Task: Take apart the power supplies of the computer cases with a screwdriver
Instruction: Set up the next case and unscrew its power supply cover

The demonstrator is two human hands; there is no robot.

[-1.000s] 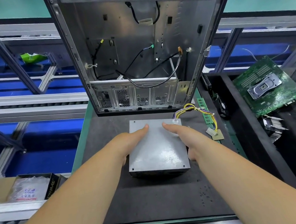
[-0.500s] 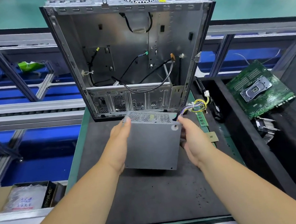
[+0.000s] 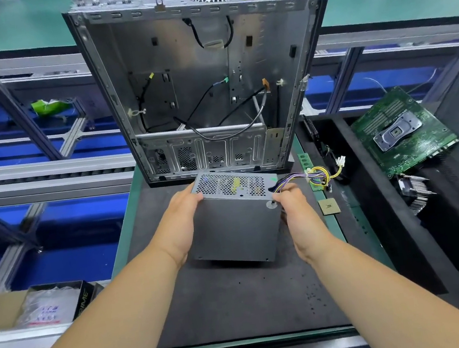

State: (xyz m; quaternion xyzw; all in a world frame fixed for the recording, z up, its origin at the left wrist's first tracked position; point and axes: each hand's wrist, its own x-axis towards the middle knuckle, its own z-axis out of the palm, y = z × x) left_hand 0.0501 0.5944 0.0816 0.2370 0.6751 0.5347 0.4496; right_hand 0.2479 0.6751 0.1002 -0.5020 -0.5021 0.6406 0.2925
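Both my hands hold the power supply (image 3: 235, 228) tipped up over the middle of the surface (image 3: 241, 300): my left hand (image 3: 181, 225) grips its left side, my right hand (image 3: 300, 217) its right. Behind it, the computer case (image 3: 203, 88) stands open at the far edge.

Two bare forearms reach in from the bottom edge — no sleeves, no gloves, no watch or band at either wrist. The left hand (image 3: 181, 225) and the right hand (image 3: 300, 217) carry no rings — fingernails too small to make out.
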